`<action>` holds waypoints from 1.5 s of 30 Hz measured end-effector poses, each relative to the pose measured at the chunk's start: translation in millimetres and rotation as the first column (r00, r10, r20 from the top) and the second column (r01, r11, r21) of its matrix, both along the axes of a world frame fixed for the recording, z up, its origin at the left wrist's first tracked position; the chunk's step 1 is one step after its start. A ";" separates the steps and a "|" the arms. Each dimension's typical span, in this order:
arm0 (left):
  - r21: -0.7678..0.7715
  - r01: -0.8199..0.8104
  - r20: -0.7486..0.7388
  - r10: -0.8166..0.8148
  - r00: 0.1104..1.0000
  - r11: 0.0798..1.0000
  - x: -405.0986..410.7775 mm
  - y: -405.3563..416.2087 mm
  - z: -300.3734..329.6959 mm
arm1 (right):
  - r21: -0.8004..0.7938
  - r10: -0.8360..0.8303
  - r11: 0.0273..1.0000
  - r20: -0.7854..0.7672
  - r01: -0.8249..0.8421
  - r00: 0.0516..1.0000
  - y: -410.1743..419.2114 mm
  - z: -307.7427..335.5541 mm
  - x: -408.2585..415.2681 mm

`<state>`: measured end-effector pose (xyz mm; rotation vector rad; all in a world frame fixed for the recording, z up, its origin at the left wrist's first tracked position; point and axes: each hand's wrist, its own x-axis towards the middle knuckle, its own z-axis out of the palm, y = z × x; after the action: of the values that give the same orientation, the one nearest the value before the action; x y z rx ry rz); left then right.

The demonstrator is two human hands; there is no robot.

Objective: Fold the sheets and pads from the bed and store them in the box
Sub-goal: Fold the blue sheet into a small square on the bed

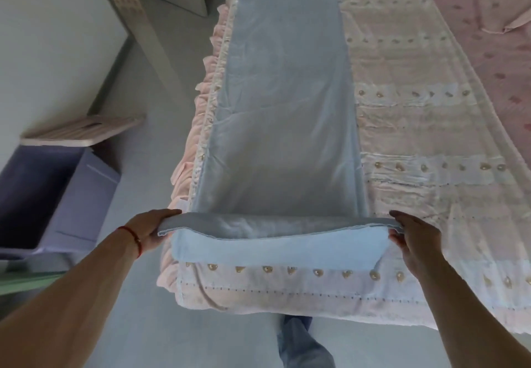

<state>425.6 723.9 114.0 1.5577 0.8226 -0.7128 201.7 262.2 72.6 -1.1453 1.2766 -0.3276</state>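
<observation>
Blue cloth, a long sheet (284, 103) already folded into a narrow strip, lies along the left edge of the bed (431, 126); its near end is lifted and turned over at the foot of the bed. The left hand (152, 231) pinches the left corner of this end, thumb on top and fingers below; the right hand (413, 237) holds the right corner in the same way, so both grips are narrow and closed on the cloth. Below the hands is a leg in jeans (301, 344) on the grey floor. To the left on the floor stands the purple box (94, 183), open, with its lid (83, 132) leaning against the wall behind it. Farther away the strip runs up to the head of the bed over a pink cover with small hearts.

I judge the next fold is lengthwise; if one hand pulls more than the other, the strip can go crooked, or the smooth cloth can slide off the left edge to the floor.
</observation>
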 end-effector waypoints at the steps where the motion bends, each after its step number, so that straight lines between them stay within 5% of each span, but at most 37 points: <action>1: 0.015 -0.012 -0.012 0.012 1.000 1.000 16.0 -7.3 -9.8 | 0.017 0.009 1.000 -0.008 -0.009 1.000 -9.2 -8.9 18.1; 5: 0.069 -0.046 -0.045 0.049 0.998 0.997 71.7 -31.0 -54.4 | 0.105 0.085 0.991 -0.011 -0.083 0.996 -41.7 -55.4 85.5; 10: 0.251 0.413 -0.071 -0.409 0.910 0.876 105.0 -40.3 -133.2 | 0.189 0.283 0.946 -0.080 -0.264 0.956 -48.8 -124.8 118.8; 14: 0.392 0.456 0.003 -0.496 0.868 0.799 109.0 -42.2 -159.7 | -0.103 0.349 0.907 -0.357 -0.408 0.866 -39.8 -153.2 116.8; 19: 0.369 0.396 0.009 -0.430 0.903 0.840 125.3 -39.1 -161.6 | -0.513 0.268 0.628 -0.563 -0.585 0.782 -58.3 -165.3 116.8; 25: 0.324 0.245 -0.036 -0.247 0.968 0.914 155.9 -53.6 -178.2 | -0.389 0.309 0.611 -0.685 -0.690 0.660 -68.8 -171.3 140.8; 29: 0.331 0.129 0.042 -0.151 0.988 0.935 144.5 -67.5 -180.5 | -0.418 0.259 0.660 -0.653 -0.624 0.712 -55.9 -173.8 131.2; 36: 0.409 0.275 0.218 -0.386 0.897 0.870 102.6 -47.1 -180.9 | -0.367 0.268 0.705 -0.654 -0.606 0.707 -31.8 -175.6 87.6; 42: 0.664 0.298 0.276 -0.595 0.755 0.686 105.2 -22.3 -182.4 | -0.392 0.272 0.712 -0.612 -0.583 0.743 -31.1 -174.1 77.9; 45: 0.604 0.227 0.289 -0.475 0.831 0.764 113.9 -25.4 -182.1 | -0.394 0.254 0.734 -0.597 -0.554 0.761 -28.2 -179.3 76.4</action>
<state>539.5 698.5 -68.1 2.3434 0.3960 -0.3730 278.1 234.0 -106.7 -2.1001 1.3538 -0.0325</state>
